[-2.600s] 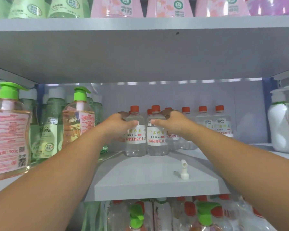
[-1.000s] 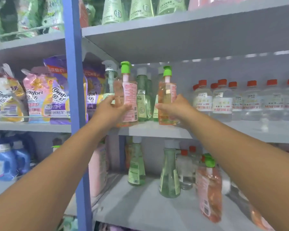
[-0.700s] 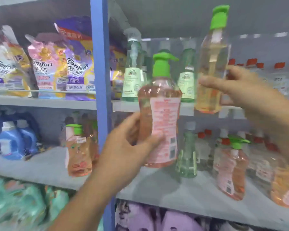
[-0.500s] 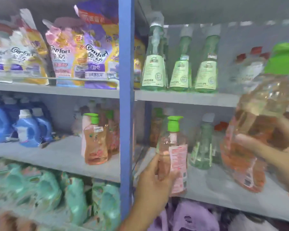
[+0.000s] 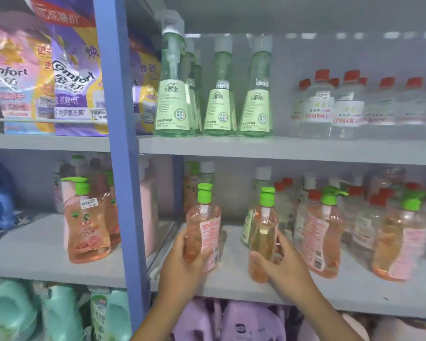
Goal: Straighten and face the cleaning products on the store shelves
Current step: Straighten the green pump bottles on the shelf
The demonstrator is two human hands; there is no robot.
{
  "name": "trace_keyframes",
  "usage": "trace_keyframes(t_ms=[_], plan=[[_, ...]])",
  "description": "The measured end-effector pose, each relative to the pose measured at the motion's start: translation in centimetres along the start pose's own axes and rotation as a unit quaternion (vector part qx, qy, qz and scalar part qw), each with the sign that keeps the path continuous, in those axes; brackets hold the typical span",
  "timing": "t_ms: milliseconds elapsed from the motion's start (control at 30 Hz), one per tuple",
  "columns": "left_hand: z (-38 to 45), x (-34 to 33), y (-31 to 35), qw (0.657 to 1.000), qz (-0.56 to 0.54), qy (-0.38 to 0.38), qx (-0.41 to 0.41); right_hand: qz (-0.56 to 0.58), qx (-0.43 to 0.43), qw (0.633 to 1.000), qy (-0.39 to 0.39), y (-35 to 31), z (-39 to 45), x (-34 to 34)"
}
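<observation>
Head view: step in hand looks like setting two pink pump bottles onto the lower shelf (image 5: 231, 289). Left hand (image 5: 182, 264) grips the left bottle (image 5: 202, 232), fingers curled round its lower body, back label facing out. Right hand (image 5: 280, 264) grips the right bottle (image 5: 262, 239) low down, thumb in front, fingers behind. Both bottles upright near the shelf's front edge; can't tell if their bases touch it. Next: probably turn front labels outward and line them up with the neighbouring pink bottles (image 5: 322, 237).

2 pink pump bottles (image 5: 202, 232) (image 5: 263, 237), green caps, upright at mid shelf (image 5: 231, 289) front.
</observation>
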State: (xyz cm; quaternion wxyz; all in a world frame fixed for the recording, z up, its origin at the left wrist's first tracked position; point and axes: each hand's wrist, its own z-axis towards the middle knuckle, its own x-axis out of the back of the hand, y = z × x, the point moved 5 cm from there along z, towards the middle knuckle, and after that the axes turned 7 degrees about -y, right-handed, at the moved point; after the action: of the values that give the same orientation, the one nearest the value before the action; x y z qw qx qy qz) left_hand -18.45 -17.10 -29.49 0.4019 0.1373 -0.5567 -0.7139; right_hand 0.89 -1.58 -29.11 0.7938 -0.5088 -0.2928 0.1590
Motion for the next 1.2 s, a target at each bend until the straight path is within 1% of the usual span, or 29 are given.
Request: trace_keyframes(t_ms=[100, 200, 300, 433, 533, 567, 667, 700, 800, 833, 867, 900, 933, 1000, 1033, 1067, 1133, 1200], plan=[[0.7, -0.6, -0.6, 1.000, 0.001, -0.017, -0.010, -0.009, -0.007, 0.998, 0.056, 1.1, 0.4, 2.0], [1.4, -2.0, -0.6, 0.999, -0.010, -0.036, -0.001, -0.058, -0.021, 0.992, 0.109, 1.7, 0.5, 3.6], [1.9, -4.1, -0.3, 0.998, -0.013, -0.063, -0.004, -0.118, -0.022, 0.984, 0.129, 2.0, 0.8, 4.5], [2.2, -6.4, 0.2, 0.995, -0.007, -0.097, -0.007, -0.149, -0.058, 0.978, 0.134, 3.0, 1.1, 5.5], [2.6, -7.1, -0.4, 0.996, 0.000, -0.090, 0.014, -0.153, -0.076, 0.975, 0.143, 3.2, 0.4, 5.4], [2.7, -7.1, -0.5, 0.997, 0.004, -0.080, 0.020, -0.147, -0.057, 0.975, 0.158, 2.9, -0.1, 5.3], [3.2, -7.1, -0.1, 0.996, 0.057, -0.059, 0.025, -0.162, 0.094, 0.959, 0.211, 1.0, -1.6, 4.8], [3.6, -7.0, 0.3, 0.995, 0.079, -0.056, 0.025, -0.160, 0.129, 0.954, 0.220, 0.4, -1.9, 4.6], [5.4, -6.4, 1.0, 0.986, 0.150, -0.065, 0.024, -0.103, 0.172, 0.949, 0.242, -1.7, -1.3, 4.6], [6.0, -6.2, 0.9, 0.985, 0.157, -0.071, 0.021, -0.104, 0.193, 0.944, 0.247, -2.7, -1.3, 4.4], [6.7, -5.8, 0.8, 0.987, 0.146, -0.067, 0.013, -0.119, 0.214, 0.938, 0.247, -3.8, -1.3, 4.0], [7.3, -5.2, 0.7, 0.991, 0.123, -0.048, 0.004, -0.121, 0.230, 0.936, 0.239, -4.5, -1.3, 3.4], [7.9, -4.4, 0.7, 0.995, 0.097, -0.015, -0.002, -0.102, 0.231, 0.941, 0.223, -5.0, -1.1, 2.8], [9.8, -2.8, 0.4, 0.996, 0.066, 0.057, -0.001, -0.046, 0.188, 0.964, 0.185, -5.5, 0.3, 1.6], [11.0, -2.2, 0.2, 0.995, 0.057, 0.078, 0.010, -0.034, 0.136, 0.976, 0.167, -5.6, 1.7, 1.2], [12.2, -1.9, -0.1, 0.994, 0.054, 0.085, 0.030, -0.039, 0.067, 0.985, 0.156, -5.6, 3.4, 1.1], [14.2, -1.9, -1.1, 0.992, 0.048, 0.080, 0.083, -0.060, -0.060, 0.984, 0.159, -5.5, 6.6, 0.9], [15.5, -2.5, -2.3, 0.990, -0.017, 0.062, 0.129, -0.050, -0.124, 0.976, 0.170, -4.5, 9.3, 0.5]])
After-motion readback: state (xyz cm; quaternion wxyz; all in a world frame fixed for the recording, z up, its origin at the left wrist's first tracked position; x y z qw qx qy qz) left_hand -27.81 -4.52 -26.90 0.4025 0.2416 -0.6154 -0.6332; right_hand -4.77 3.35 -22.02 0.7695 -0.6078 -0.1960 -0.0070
